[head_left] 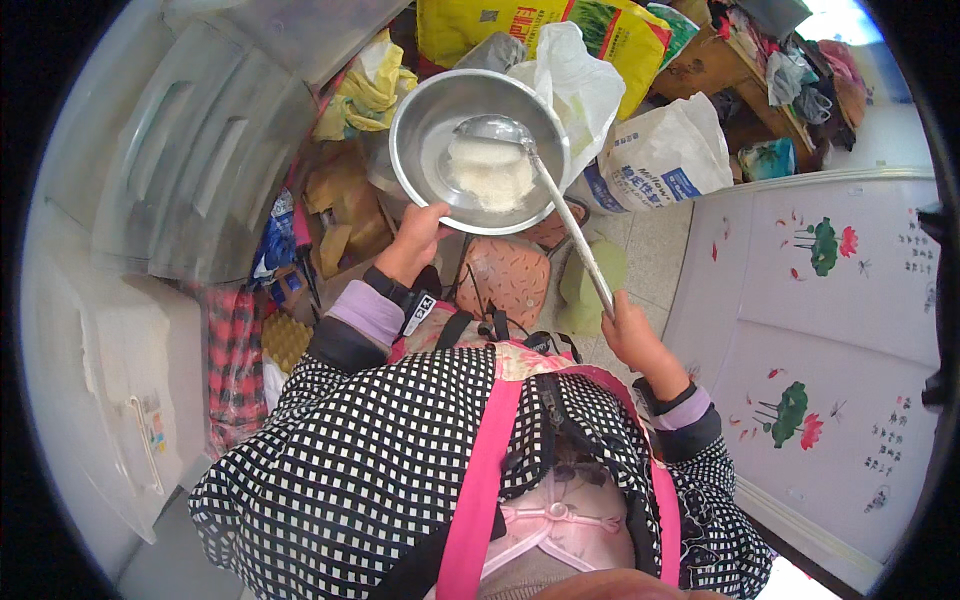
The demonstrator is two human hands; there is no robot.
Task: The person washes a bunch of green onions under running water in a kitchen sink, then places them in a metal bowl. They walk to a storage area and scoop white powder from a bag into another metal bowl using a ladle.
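A wide stainless steel bowl is up in front of me, with a heap of fine whitish grains in its bottom; I cannot tell exactly what they are. My left hand grips the bowl's near left rim. In my right hand is the end of a long-handled metal ladle. The ladle's round head rests inside the bowl at the far edge of the heap. Its handle crosses the bowl's right rim and slants down to my fingers, which are wrapped round it.
Behind the bowl are a yellow printed bag, a translucent plastic bag and a white sack. Below it is a pinkish stool seat. A pale cabinet with flower pictures stands right, and clear-fronted drawers left.
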